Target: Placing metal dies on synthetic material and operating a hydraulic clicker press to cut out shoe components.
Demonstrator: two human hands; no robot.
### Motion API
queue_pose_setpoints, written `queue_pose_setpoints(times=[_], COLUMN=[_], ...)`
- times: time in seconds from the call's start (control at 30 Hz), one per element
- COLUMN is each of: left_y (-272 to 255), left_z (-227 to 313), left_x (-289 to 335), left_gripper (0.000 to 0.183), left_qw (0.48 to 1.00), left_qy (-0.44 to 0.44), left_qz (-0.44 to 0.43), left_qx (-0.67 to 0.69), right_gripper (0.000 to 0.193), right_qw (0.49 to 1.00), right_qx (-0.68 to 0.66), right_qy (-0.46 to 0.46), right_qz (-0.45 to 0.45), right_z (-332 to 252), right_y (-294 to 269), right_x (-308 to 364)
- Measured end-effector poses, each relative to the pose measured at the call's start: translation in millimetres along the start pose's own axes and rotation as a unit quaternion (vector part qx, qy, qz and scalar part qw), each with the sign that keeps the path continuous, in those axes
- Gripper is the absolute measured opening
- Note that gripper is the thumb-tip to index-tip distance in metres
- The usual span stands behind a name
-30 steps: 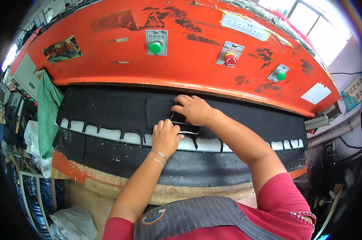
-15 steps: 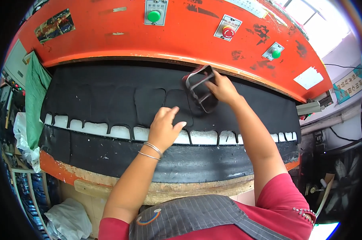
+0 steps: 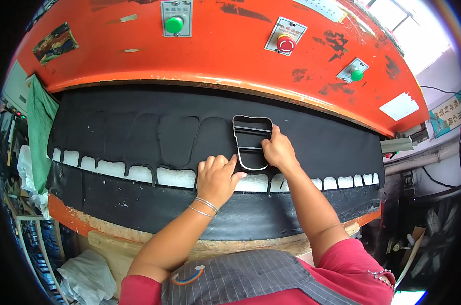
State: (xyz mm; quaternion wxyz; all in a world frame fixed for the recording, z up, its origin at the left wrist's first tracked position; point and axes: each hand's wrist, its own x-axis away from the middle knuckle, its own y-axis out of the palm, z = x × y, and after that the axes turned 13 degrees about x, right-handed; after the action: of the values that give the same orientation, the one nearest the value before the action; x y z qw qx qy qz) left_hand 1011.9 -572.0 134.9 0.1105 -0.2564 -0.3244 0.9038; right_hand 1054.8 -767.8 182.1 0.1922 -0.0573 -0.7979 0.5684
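Observation:
A metal cutting die (image 3: 252, 149), a rounded open frame with two crossbars, lies on the black sheet material (image 3: 322, 147). My right hand (image 3: 280, 148) grips its right side with the fingers closed round the edge. At the die's lower left, my left hand (image 3: 218, 175) rests on the sheet with its fingers spread, the index fingertip close to the frame. Curved outlines of cut pieces (image 3: 177, 142) show in the sheet to the left of the die. Along the sheet's near edge, scalloped gaps bare a white surface (image 3: 176, 177).
Above the sheet spans the orange press beam (image 3: 220, 56), with green buttons (image 3: 174, 25) and a red stop button (image 3: 285, 43). A worn wooden board (image 3: 240, 244) edges the table in front of me. Green cloth (image 3: 41, 117) hangs at the left, above a plastic bag (image 3: 88, 278).
My right hand has brought the die from a tilted, raised position down onto the sheet, nearer me. My left hand has shifted right and slightly nearer me, beside the die.

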Motion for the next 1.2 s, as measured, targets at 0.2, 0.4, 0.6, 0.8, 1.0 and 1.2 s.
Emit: queue_pose_setpoints(times=[0.2, 0.4, 0.6, 0.8, 1.0, 1.2], left_y=[1.2, -15.8, -129.4, -170.3, -111.1, -5.3], left_z=[6.3, -15.8, 31.7, 23.3, 48.0, 89.1], left_x=[-0.4, -55.4, -149.4, -185.7, -124.5, -23.8], left_gripper=[0.047, 0.042, 0.013, 0.026, 0.027, 0.031], left_qw=[1.0, 0.983, 0.92, 0.962, 0.992, 0.984], left_qy=[0.002, -0.09, 0.129, 0.075, 0.044, -0.031], left_qz=[0.011, 0.046, 0.369, 0.262, 0.115, -0.174], left_qx=[-0.006, 0.156, 0.032, -0.025, -0.009, -0.013], right_gripper=[0.069, 0.048, 0.048, 0.048, 0.032, 0.069], right_qw=[0.998, 0.96, 0.648, 0.605, 0.704, 0.869], right_qx=[0.061, -0.26, -0.233, 0.01, -0.092, 0.112], right_qy=[0.012, -0.032, -0.232, -0.185, -0.393, -0.466], right_qz=[0.014, 0.097, 0.687, 0.774, 0.585, 0.125], right_z=[-5.7, 19.4, 62.6, 51.6, 73.3, 94.9], right_y=[-7.6, -83.9, -226.5, -235.1, -169.2, -72.9], right_x=[10.6, -4.7, -11.6, -69.4, -32.9, 88.0])
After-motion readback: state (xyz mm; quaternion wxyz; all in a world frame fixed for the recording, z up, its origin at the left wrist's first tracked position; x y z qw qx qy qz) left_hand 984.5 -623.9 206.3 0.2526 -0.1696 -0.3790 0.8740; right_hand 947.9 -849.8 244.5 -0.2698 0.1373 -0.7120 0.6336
